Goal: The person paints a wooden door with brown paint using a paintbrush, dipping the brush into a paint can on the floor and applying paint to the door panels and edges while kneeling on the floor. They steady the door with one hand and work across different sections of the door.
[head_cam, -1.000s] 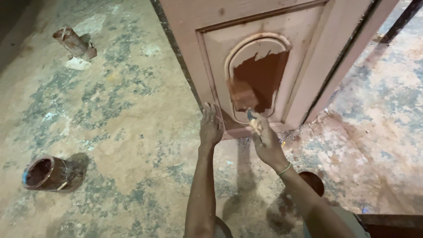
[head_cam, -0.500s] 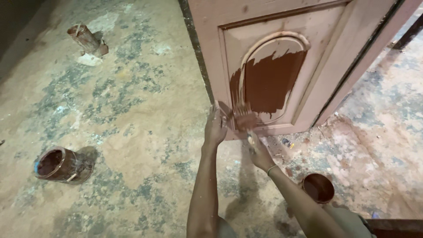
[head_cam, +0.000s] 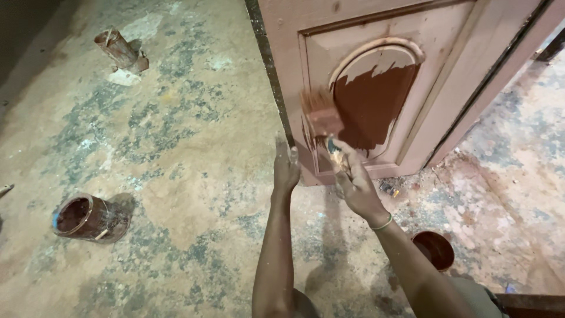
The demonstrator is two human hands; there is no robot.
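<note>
lifting since before, right hand [head_cam: 356, 185] raises paintbrush [head_cam: 322, 118] up door [head_cam: 376, 88].

2 bare forearms without sleeves, thin pale bangle [head_cam: 384, 223] on the right wrist, paint-flecked fingers [head_cam: 292, 154]

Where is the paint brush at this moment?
In the head view, the paint brush is in the right hand, its bristles by the lower left edge of the door's arched panel.
</note>
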